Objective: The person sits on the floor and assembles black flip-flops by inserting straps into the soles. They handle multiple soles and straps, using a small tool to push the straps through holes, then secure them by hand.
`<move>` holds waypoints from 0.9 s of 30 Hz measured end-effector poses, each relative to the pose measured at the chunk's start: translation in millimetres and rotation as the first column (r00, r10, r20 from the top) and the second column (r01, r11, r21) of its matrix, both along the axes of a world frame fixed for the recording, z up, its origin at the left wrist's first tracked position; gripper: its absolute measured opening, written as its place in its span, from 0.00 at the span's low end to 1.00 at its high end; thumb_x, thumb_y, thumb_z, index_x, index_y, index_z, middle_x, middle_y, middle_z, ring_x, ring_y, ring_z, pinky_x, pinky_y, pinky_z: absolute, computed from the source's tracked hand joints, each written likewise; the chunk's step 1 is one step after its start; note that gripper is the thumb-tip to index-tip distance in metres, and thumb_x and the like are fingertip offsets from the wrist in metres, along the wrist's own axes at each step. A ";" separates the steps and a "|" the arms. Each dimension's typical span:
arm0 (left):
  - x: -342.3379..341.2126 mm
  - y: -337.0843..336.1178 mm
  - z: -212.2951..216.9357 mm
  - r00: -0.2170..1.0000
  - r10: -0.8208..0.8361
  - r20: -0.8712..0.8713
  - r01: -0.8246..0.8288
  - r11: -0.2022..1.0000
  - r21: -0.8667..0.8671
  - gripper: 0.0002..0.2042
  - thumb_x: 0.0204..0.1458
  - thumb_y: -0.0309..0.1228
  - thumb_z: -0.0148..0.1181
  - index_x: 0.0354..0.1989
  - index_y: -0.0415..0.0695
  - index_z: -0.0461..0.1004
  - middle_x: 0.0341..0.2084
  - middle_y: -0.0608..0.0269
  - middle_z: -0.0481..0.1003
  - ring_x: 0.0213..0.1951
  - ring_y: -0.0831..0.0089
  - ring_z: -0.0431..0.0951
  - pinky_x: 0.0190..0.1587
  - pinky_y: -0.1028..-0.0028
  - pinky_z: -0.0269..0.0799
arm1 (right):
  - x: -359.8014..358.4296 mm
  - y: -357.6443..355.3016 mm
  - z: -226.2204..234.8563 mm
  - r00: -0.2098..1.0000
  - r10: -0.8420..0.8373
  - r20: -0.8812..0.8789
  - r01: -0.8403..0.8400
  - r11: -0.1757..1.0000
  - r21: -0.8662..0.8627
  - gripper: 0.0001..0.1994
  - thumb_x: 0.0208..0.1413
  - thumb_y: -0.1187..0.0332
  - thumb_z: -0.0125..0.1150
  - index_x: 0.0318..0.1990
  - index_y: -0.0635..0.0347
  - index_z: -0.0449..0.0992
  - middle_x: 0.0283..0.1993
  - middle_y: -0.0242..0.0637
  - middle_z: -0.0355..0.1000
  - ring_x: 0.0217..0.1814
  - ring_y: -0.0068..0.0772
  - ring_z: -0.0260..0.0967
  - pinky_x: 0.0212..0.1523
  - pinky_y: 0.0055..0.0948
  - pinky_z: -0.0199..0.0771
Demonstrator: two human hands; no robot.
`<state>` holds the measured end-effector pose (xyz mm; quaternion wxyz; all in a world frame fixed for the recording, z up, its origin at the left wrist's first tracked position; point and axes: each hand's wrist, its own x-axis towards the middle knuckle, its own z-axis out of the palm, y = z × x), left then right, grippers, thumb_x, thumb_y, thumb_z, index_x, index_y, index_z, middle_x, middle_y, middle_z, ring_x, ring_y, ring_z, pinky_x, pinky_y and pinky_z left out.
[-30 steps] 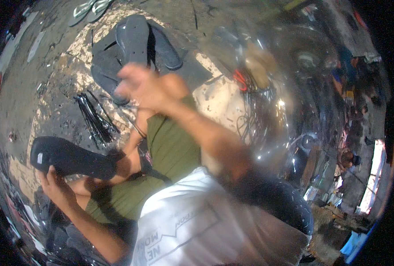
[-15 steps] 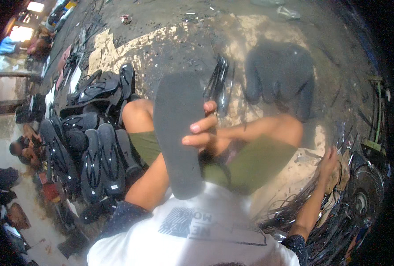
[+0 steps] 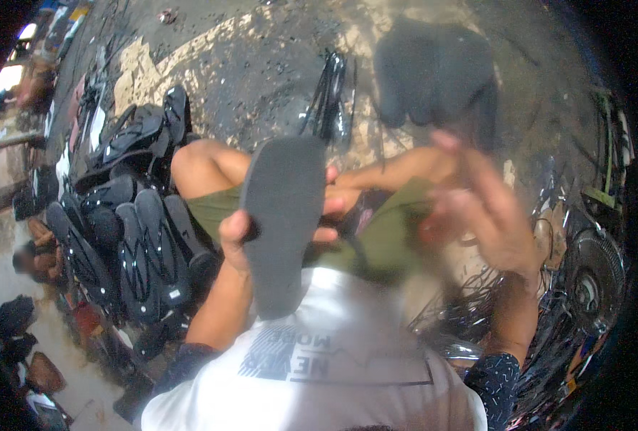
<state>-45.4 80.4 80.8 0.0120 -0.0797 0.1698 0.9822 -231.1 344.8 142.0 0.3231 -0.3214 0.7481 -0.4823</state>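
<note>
My left hand (image 3: 235, 237) grips a dark grey sandal sole (image 3: 284, 215), held upright over my lap. Its thumb presses the left edge and its fingertips show at the right edge. No strap shows on the face turned this way. My right hand (image 3: 492, 215) is raised over my right knee, its fingers smeared by motion; whether it holds anything cannot be made out. Below that hand, beside my right forearm, lies a tangle of black straps (image 3: 455, 305). Past my knees, a bunch of glossy black straps (image 3: 329, 93) rests on the floor.
A heap of black flip-flops (image 3: 146, 251) lies to my left. Beyond my right knee are several dark soles (image 3: 434, 72) side by side. A round black fan-like part (image 3: 588, 287) stands at far right. Torn cardboard (image 3: 143, 72) covers some of the floor.
My right hand has risen from the straps at the right and moved inward over my right knee. The sole in my left hand has turned slightly, so the thumb now shows.
</note>
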 end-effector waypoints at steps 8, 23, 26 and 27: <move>33.1 -6.5 28.6 0.798 0.482 0.361 0.105 0.479 -0.872 0.29 0.62 0.42 0.54 0.66 0.33 0.67 0.52 0.54 0.78 0.53 0.68 0.78 0.56 0.72 0.72 | 36.1 -79.7 -3.4 0.932 0.324 0.162 -0.346 0.929 0.135 0.18 0.70 0.61 0.52 0.62 0.58 0.66 0.33 0.49 0.78 0.31 0.50 0.79 0.34 0.45 0.75; 49.9 -9.5 39.4 0.846 0.445 0.295 0.044 0.493 -0.869 0.23 0.65 0.37 0.56 0.63 0.32 0.70 0.50 0.57 0.78 0.49 0.72 0.78 0.55 0.73 0.71 | 46.7 -92.9 13.6 0.795 0.514 -0.323 -0.397 0.842 0.365 0.09 0.66 0.61 0.57 0.47 0.54 0.73 0.27 0.48 0.77 0.30 0.57 0.77 0.30 0.51 0.74; 49.3 -0.1 40.1 0.827 0.492 0.271 0.191 0.207 -0.959 0.24 0.66 0.39 0.56 0.62 0.33 0.70 0.48 0.58 0.78 0.48 0.73 0.77 0.54 0.74 0.71 | 42.5 -97.2 24.1 0.770 0.575 -0.278 -0.424 0.786 0.450 0.16 0.58 0.67 0.65 0.53 0.53 0.77 0.37 0.48 0.80 0.39 0.51 0.80 0.38 0.44 0.79; 50.5 -1.7 39.4 0.832 0.494 0.254 0.210 0.144 -0.967 0.24 0.66 0.39 0.56 0.63 0.33 0.69 0.49 0.58 0.78 0.49 0.73 0.77 0.54 0.74 0.71 | 40.7 -99.6 24.1 0.766 0.585 -0.266 -0.441 0.780 0.444 0.18 0.56 0.69 0.67 0.55 0.53 0.78 0.40 0.48 0.80 0.40 0.50 0.80 0.40 0.42 0.80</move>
